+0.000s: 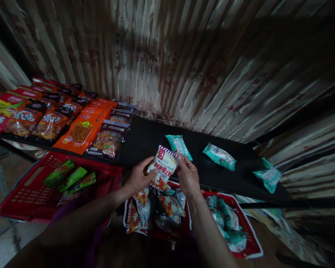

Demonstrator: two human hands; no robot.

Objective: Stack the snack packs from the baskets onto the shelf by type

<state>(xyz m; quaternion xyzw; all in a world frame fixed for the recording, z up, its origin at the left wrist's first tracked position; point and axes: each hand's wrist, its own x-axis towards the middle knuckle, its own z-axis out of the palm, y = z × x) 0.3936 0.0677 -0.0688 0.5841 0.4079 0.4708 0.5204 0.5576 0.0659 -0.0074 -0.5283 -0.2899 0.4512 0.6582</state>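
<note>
Both of my hands hold a white and orange snack bag (164, 168) with a striped top edge, its printed side toward me. My left hand (142, 175) grips its left side, thumb across the front. My right hand (187, 169) pinches the upper right corner. Below the bag, a red basket (190, 214) holds several similar orange and white snack bags (171, 206). Just beyond my right hand, a teal snack bag (179, 146) lies on the black shelf (145, 136).
Two more teal bags, one mid-shelf (219, 156) and one at the right end (268, 175), lie apart. Orange and brown snack packs (85, 126) crowd the shelf's left. A red basket (25, 193) with green packs stands left; another (252, 238) with teal bags stands right. A pleated curtain (167, 67) hangs behind.
</note>
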